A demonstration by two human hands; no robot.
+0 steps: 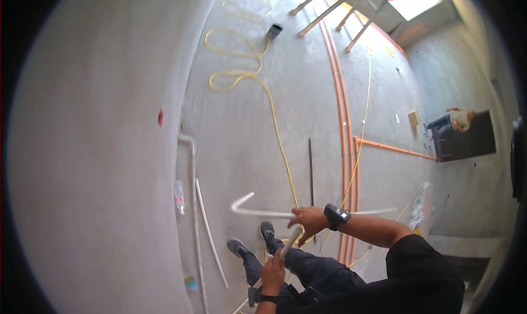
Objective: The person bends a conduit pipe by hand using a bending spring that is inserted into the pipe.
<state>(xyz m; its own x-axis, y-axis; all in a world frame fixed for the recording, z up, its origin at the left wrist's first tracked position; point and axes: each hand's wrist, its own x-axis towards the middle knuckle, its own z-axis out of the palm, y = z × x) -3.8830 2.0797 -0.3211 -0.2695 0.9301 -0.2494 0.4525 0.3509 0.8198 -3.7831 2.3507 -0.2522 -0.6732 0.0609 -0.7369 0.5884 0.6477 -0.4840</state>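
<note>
My right hand, with a black watch on its wrist, is closed on a long thin white pipe. The pipe bends near its left end, and its straight part comes out again beyond my forearm. Closer to my body, my left hand grips a short, pale grey tube. The tube's upper end lies right by my right thumb and fingers; whether they touch it I cannot tell. Both pieces are above the floor, near my dark trousers and shoes.
Orange pipes run along the concrete floor. A yellow hose snakes past a dark bucket. Along the left wall lie a grey pipe, a white pipe and a plastic bottle. Another person is at the far right.
</note>
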